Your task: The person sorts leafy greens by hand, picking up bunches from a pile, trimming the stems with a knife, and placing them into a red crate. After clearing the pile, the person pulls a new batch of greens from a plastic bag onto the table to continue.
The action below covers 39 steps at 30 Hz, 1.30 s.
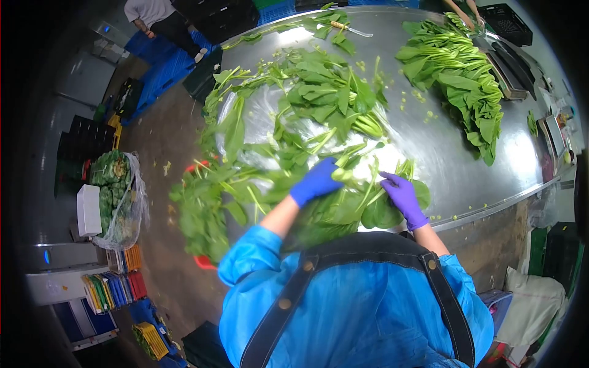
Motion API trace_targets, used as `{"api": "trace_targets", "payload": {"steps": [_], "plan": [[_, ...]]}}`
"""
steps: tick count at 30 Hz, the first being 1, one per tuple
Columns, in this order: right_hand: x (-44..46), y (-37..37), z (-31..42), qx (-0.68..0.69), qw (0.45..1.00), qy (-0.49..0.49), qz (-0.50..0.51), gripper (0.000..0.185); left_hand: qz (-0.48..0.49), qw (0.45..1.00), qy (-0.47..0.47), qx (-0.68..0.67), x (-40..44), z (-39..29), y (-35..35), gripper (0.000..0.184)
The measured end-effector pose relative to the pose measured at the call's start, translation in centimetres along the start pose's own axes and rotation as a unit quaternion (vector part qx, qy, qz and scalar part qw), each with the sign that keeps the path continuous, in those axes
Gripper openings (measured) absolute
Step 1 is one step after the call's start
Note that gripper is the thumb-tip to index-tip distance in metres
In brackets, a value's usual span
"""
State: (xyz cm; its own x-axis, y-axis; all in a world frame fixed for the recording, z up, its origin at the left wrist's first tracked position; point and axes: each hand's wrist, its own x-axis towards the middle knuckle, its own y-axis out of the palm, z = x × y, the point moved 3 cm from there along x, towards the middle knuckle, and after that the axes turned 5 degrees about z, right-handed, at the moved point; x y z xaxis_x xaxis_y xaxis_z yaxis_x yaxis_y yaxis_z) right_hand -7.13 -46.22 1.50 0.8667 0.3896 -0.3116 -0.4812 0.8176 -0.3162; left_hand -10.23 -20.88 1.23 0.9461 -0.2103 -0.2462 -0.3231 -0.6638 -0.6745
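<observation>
My left hand (316, 182), in a blue glove, is closed round the pale stem end of a bunch of leafy greens (340, 205). The leaves hang toward my apron. Just to the right is my right hand (403, 195), in a purple glove, with thumb and fingers drawn together beside the stalks; what lies between the fingertips is too small to make out. Broad leaves show below and behind this hand. Past my hands, a larger heap of greens (325, 92) lies on clear plastic film (257, 116) on the metal table (423, 144).
A long row of greens (460, 80) lies at the right, near another person's hands (469, 21). A knife (353, 29) rests at the far edge. Greens overflow a red container (204, 262) at my left. A person (161, 21) stands beyond. Bagged vegetables (113, 196) stand at far left.
</observation>
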Motion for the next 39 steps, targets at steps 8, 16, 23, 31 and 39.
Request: {"api": "trace_targets", "payload": {"steps": [8, 16, 23, 31, 39], "plan": [[-0.8, 2.4, 8.3, -0.101, 0.972, -0.212, 0.014, 0.04, 0.046, 0.947, 0.056, -0.314, -6.4, -6.6, -5.3, 0.062], [0.9, 2.9, 6.1, -0.105, 0.98, -0.169, 0.028, 0.04, 0.09, 0.918, 0.121, -0.367, -7.2, -7.2, -5.1, 0.043], [-1.2, 0.6, 9.2, 0.152, 0.981, -0.02, 0.122, 0.036, 0.065, 0.928, 0.077, -0.358, -7.3, -7.0, -5.5, 0.045], [-0.3, 2.3, 8.9, 0.137, 0.969, 0.034, 0.204, 0.03, 0.033, 0.954, -0.022, -0.296, -6.5, -5.4, -5.4, 0.053], [1.1, -0.7, 4.1, 0.123, 0.982, -0.078, -0.116, 0.034, -0.175, 0.974, -0.107, 0.1, -8.9, -5.2, -9.5, 0.038]]}}
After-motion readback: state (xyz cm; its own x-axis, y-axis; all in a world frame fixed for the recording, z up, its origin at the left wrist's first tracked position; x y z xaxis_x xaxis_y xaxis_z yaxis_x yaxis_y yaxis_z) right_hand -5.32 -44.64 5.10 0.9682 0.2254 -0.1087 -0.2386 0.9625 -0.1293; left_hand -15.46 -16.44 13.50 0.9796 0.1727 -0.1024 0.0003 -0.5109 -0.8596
